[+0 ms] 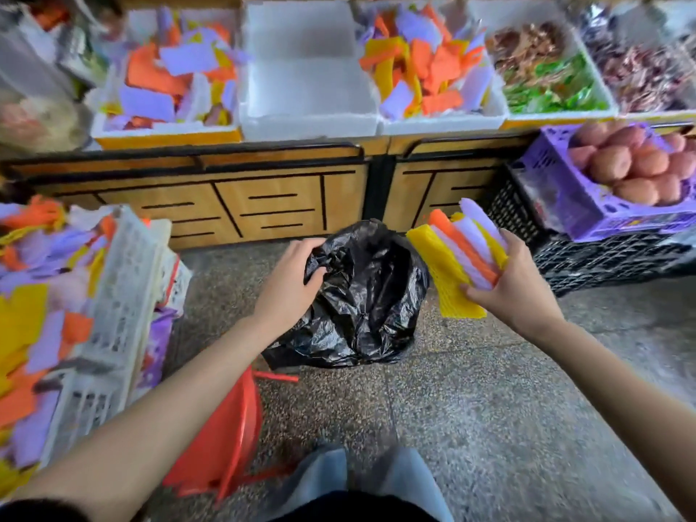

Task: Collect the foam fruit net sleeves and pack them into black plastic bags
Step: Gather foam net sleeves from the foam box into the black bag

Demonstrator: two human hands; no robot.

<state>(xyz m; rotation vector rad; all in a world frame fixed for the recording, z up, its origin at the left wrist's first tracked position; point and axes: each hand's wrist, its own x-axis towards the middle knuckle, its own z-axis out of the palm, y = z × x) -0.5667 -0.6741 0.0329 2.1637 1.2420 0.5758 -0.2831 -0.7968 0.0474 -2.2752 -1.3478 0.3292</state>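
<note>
Bag (pixel 369 303) (black plastic) sits centre floor; our left hand (pixel 286 284) pinches its rim, right hand (pixel 519 288) clutches stacked sleeves (pixel 463 250) at two o'clock. White crate (pixel 116 295) at nine, red stool (pixel 226 427) at six.

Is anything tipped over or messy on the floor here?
Yes. The red plastic object, perhaps a stool, seems to lie tipped on the speckled floor by the person's knees. The white lattice plastic crate at left leans, heaped with foam net sleeves. The crumpled black plastic bag sags.

One black bag (pixel 369 303) (crumpled), two hands (pixel 290 284) (pixel 516 284)
</note>
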